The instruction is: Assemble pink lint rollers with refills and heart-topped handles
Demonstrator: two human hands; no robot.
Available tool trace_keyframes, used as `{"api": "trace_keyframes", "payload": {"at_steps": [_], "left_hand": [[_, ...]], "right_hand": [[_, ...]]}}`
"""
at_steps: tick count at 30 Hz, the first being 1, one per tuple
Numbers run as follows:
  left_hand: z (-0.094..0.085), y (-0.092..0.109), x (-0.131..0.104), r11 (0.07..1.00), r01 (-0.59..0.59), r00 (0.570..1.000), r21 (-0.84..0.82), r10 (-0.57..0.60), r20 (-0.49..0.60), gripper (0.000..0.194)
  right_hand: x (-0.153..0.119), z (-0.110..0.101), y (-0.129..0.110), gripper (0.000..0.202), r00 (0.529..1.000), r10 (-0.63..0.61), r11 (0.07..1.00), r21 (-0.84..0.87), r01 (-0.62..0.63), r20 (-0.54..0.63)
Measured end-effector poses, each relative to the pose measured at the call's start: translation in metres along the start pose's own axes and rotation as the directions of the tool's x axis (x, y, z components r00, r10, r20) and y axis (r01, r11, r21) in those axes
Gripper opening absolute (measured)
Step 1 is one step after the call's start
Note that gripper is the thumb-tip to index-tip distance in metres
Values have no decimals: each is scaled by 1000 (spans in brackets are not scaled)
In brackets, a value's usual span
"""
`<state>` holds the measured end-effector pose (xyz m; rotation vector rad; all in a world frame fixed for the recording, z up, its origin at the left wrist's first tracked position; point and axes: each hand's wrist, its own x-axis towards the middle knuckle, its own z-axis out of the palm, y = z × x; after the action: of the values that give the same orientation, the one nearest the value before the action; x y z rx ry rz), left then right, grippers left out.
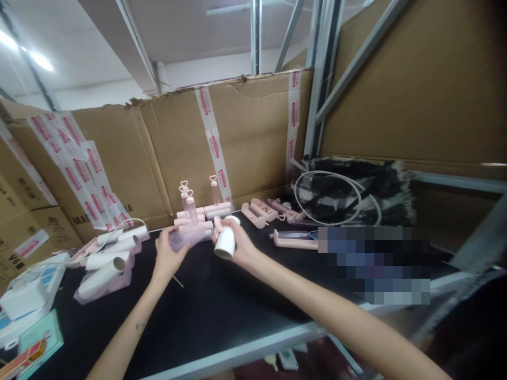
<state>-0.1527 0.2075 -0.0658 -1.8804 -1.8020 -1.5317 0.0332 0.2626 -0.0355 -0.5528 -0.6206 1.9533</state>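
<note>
Head view: white tube (225, 243) in right hand (242, 243), long axis down toward camera.

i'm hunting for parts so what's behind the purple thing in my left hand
Behind the purple thing in the left hand are pink tubes and heart-topped pieces, then a cardboard wall. Whatever it and the hand cover can't be seen.

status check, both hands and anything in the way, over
Left hand holding translucent lavender piece. Right hand gripping white tube, open end facing viewer. Heart-topped pink pieces upright just beyond.
</note>
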Motion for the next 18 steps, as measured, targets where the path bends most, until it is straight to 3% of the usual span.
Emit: {"api": "trace_keyframes", "payload": {"at_steps": [2,4,7,10,12,15,18], "left_hand": [[6,0,-4,987,109,970,-119,-79,231,53],[9,3,-8,980,130,925,-149,-66,375,65],[8,15,-11,969,124,953,-214,-57,296,75],[10,33,-17,861,119,979,-494,-18,204,67],[15,44,-24,798,166,961,-579,-1,275,75],[21,53,-34,821,272,911,-502,-51,409,92],[23,55,-37,808,326,890,-491,-88,447,81]], "right_hand": [[-2,5,-13,9,996,-77,997,-21,77,-34],[-5,8,-19,9,990,-134,990,-62,130,-53],[-12,11,-12,14,985,-166,979,-130,160,-40],[-21,12,8,24,968,-250,941,-236,241,-8],[-28,12,20,27,963,-271,918,-301,259,5],[-36,14,29,32,988,-146,939,-308,153,46],[-38,15,31,38,984,-82,959,-258,122,161]]}}
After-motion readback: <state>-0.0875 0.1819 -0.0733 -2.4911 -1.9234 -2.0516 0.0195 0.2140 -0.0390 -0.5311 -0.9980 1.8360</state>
